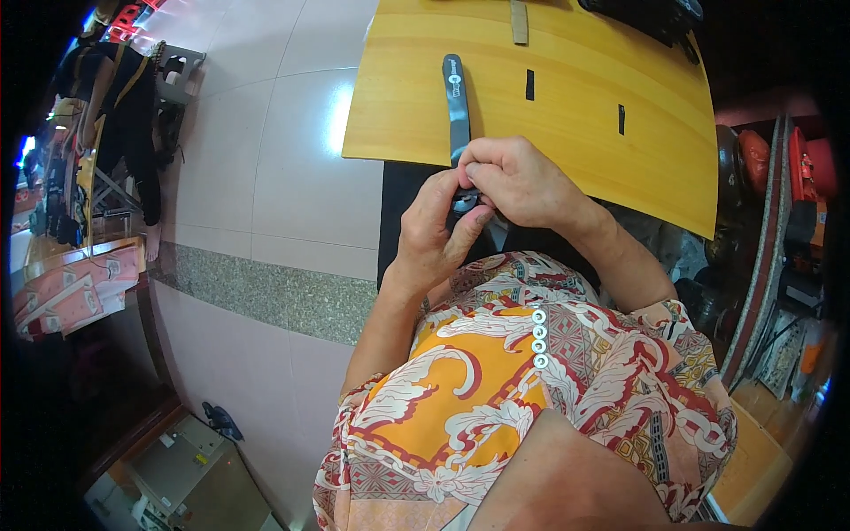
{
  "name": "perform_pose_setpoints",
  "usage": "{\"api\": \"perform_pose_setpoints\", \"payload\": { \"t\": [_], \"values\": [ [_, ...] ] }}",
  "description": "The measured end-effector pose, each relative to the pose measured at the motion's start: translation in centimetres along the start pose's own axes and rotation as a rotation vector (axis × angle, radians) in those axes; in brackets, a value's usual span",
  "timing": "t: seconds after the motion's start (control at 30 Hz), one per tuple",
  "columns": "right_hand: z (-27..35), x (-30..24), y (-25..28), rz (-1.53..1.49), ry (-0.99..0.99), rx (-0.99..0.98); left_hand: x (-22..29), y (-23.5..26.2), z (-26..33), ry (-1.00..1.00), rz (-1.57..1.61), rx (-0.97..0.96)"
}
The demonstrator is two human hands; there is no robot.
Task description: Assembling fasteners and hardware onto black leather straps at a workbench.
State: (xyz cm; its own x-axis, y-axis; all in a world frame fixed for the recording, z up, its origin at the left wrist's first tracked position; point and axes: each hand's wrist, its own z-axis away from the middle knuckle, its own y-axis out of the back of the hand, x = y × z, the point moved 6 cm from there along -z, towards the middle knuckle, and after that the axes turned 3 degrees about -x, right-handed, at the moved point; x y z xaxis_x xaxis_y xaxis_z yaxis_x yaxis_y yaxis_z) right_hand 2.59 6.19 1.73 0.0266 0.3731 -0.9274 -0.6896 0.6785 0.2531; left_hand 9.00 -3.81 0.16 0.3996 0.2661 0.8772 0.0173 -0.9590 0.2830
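A flat black strap (456, 106) with white marking near its rounded end lies over the near edge of the yellow tabletop (398, 106). Its near part runs into my two hands, which meet just off that edge. My left hand (432, 221) grips a dark, shiny part of the strap between thumb and fingers. Bent over the same spot from the right, my right hand (522, 186) pinches the strap with thumb and forefinger. My fingers hide most of the held part, so its exact shape cannot be made out.
Two short black strips (530, 85) and a tan strip (520, 22) lie on the tabletop. A black object (651, 16) sits at its far right corner. Dark jars and a red bag (753, 149) stand right of the table. Another person in dark clothes (133, 133) is far left.
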Motion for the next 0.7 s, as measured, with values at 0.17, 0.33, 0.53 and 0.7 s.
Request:
{"api": "perform_pose_setpoints", "payload": {
  "t": [0.17,0.33,0.53,0.7],
  "values": [
    [-1.2,0.8,-0.5,-0.148,-0.055,-0.037,-1.3,-0.4,1.1,0.153,0.129,0.061],
    [-1.7,1.4,-1.0,-0.318,-0.107,-0.072,-1.3,-0.8,1.5,0.105,0.011,0.085],
    [-1.9,2.5,-1.2,-0.495,-0.180,-0.115,-0.6,-0.6,1.7,0.133,-0.179,0.188],
    [-0.1,-2.1,-1.0,0.187,0.325,-0.087,-0.7,0.5,1.9,0.164,-0.121,0.170]
  ]
}}
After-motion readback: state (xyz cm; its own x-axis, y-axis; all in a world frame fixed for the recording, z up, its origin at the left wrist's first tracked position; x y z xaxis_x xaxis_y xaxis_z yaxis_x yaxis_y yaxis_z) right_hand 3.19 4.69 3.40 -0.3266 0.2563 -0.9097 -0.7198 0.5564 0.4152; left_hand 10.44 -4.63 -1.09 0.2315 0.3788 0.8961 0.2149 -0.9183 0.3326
